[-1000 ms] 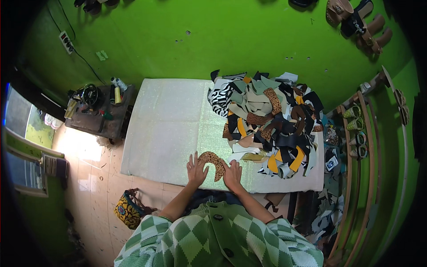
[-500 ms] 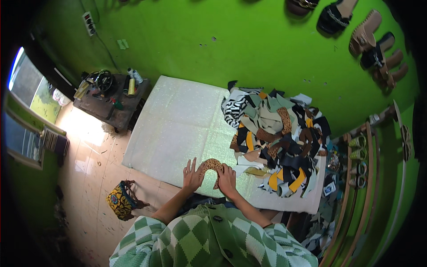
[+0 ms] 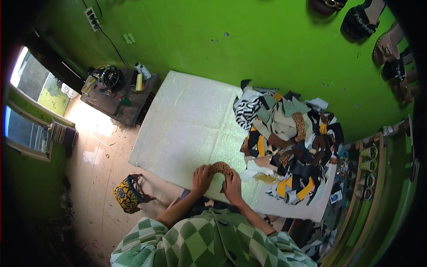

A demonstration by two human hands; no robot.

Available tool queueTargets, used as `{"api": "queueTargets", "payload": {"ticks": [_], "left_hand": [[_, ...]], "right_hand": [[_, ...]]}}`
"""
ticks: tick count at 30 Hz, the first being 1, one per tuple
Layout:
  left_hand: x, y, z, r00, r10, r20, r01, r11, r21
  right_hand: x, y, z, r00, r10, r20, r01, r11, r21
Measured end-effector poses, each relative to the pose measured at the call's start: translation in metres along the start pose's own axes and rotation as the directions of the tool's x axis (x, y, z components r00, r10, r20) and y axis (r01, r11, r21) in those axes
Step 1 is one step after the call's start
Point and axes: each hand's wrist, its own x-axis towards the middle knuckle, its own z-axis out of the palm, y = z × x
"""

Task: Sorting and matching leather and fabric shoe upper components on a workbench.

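A curved leopard-print strip of material (image 3: 220, 167) arches between my hands near the front edge of the table. My left hand (image 3: 202, 179) has its fingers closed round the strip's left end. At the other end my right hand (image 3: 232, 188) grips it with bent fingers. Under both hands lies a shimmering whitish sheet (image 3: 178, 115) that covers the tabletop. To the right of my hands spreads a heap of cut scraps (image 3: 289, 142) in black, brown, yellow, grey-green, zebra and leopard print.
An old sewing machine table (image 3: 120, 107) with thread cones stands at the far left. A stool with a yellow patterned seat (image 3: 126, 196) is on the floor left of me. Sandals (image 3: 362, 20) hang on the green wall, and a wooden shoe rack (image 3: 356, 191) stands at the right.
My left hand's spread fingers have closed onto the leopard-print strip. The strip's right end is now mostly hidden by my right hand. The view has shifted slightly left.
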Motion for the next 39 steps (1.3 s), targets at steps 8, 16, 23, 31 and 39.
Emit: {"api": "queueTargets", "payload": {"ticks": [8, 16, 23, 31, 39], "left_hand": [[0.052, -0.016, -0.008, 0.922, -0.221, 0.318, 0.282, 0.946, -0.160], [0.096, -0.092, -0.038, 0.928, -0.040, 0.370, 0.175, 0.924, -0.340], [0.138, -0.146, -0.078, 0.925, -0.163, 0.343, 0.229, 0.960, -0.160], [0.113, -0.164, -0.077, 0.970, 0.194, 0.145, -0.210, 0.973, 0.101], [0.087, -0.118, -0.050, 0.984, 0.158, 0.084, -0.164, 0.984, 0.069]], "right_hand": [[0.045, -0.009, 0.023, 0.858, 0.509, -0.070, -0.487, 0.849, 0.203], [0.079, -0.042, 0.053, 0.823, 0.559, -0.103, -0.561, 0.828, 0.002], [0.129, -0.088, 0.083, 0.799, 0.561, -0.218, -0.537, 0.828, 0.164], [0.112, -0.101, 0.080, 0.885, 0.397, -0.243, -0.415, 0.910, -0.024], [0.083, -0.052, 0.020, 0.821, 0.412, -0.395, -0.459, 0.888, -0.029]]}}
